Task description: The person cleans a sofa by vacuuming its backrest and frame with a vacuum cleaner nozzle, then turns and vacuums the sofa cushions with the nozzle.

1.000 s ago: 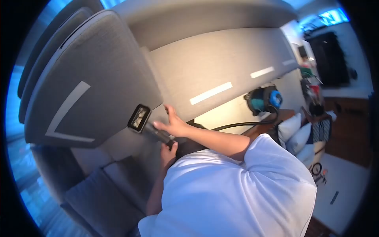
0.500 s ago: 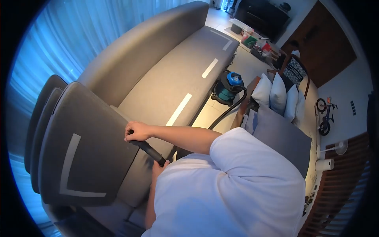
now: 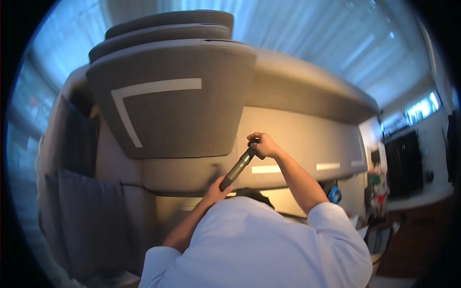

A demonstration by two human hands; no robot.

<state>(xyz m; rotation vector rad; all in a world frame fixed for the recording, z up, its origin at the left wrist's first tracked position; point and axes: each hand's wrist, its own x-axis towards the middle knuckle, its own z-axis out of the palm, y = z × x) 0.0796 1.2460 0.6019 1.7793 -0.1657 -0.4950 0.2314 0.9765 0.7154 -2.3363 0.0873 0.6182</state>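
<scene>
A dark vacuum cleaner wand [image 3: 237,168] slants across the middle of the head view, above the front part of the grey sofa seat [image 3: 297,139]. My left hand [image 3: 217,191] is wrapped round its lower end. At the upper, bent end, my right hand [image 3: 264,145] is closed with the fingers curled over it. Just left of that end stands a large grey cushion [image 3: 177,115] bearing an L-shaped pale strip. More such cushions [image 3: 163,32] lean stacked behind it. Where the hose meets the wand is hidden by my body.
The blue vacuum canister [image 3: 334,194] stands on the floor beyond my right arm. Pale strips [image 3: 328,166] mark the seat's front edge. Dark cushions [image 3: 96,216] rest on the sofa's left side. Curtains [image 3: 297,33] hang behind the backrest, and a television [image 3: 403,163] stands far right.
The view has swung left, bringing the stacked cushions upright and the canister to the far right. Both hands keep hold of the wand, whose bent end now points up and right.
</scene>
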